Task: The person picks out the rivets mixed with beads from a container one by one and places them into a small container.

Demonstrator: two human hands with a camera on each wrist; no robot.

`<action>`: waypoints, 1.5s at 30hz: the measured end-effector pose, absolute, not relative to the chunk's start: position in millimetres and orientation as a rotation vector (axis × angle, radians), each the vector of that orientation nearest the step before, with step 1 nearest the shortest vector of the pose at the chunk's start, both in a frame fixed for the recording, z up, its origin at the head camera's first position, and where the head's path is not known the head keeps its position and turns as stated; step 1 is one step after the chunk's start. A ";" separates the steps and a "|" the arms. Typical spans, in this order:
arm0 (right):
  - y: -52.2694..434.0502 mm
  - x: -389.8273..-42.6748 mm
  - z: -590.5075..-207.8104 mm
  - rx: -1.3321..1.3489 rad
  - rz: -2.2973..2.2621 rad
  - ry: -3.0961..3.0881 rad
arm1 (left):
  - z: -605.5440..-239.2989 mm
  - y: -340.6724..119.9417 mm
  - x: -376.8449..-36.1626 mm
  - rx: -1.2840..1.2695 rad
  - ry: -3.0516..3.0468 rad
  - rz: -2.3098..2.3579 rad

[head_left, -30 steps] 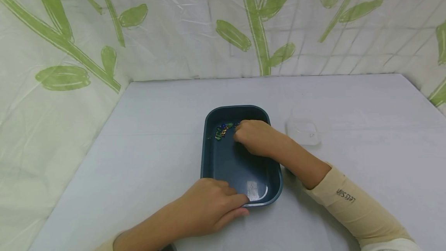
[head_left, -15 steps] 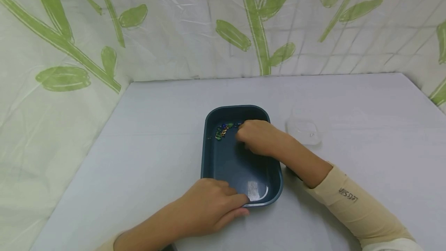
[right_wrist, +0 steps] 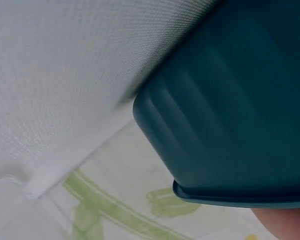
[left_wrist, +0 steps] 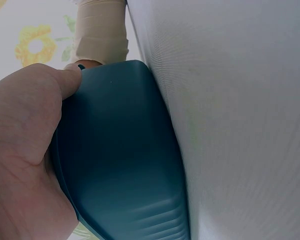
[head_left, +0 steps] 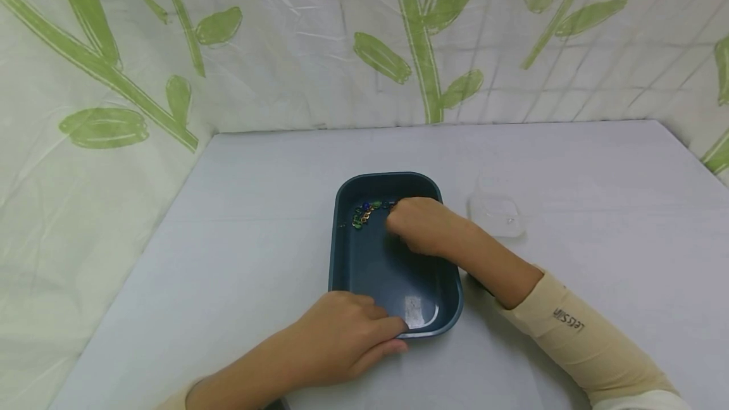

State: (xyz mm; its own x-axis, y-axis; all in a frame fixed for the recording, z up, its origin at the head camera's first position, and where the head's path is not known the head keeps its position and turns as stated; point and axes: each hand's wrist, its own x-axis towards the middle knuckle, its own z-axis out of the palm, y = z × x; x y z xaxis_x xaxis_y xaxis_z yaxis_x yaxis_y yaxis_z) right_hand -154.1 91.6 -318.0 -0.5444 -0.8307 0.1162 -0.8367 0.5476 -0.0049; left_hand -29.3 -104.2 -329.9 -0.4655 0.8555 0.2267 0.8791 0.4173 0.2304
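Note:
A deep dark teal plastic tub [head_left: 378,264] with rounded corners stands on the table. My left hand [head_left: 342,334] grips its near rim; in the left wrist view the thumb of that left hand [left_wrist: 25,120] is against the tub's wall [left_wrist: 115,135]. Inside, near the far end, lies a beaded chain [head_left: 364,212] with green, blue and gold-coloured parts. My right hand [head_left: 421,225] reaches in over the right rim with bent fingers, right beside the chain's right end. Its fingertips are hidden, so whether they pinch the chain cannot be seen. The tub [right_wrist: 230,115] blocks most of the right wrist view.
A small clear plastic box [head_left: 495,215] rests on the white tabletop [head_left: 245,233], right of the tub. Some dark object shows partly under the right forearm. Behind the table hangs a pale sheet [head_left: 307,43] printed with green leaves.
My right hand has shifted very slightly to the right inside the tub. The left hand, the tub and the visible part of the chain stay in place.

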 end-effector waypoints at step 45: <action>90.8 -152.6 -310.4 1.579 0.197 -2.556 | -329.7 -104.1 -29.1 -1.582 -2.590 -0.491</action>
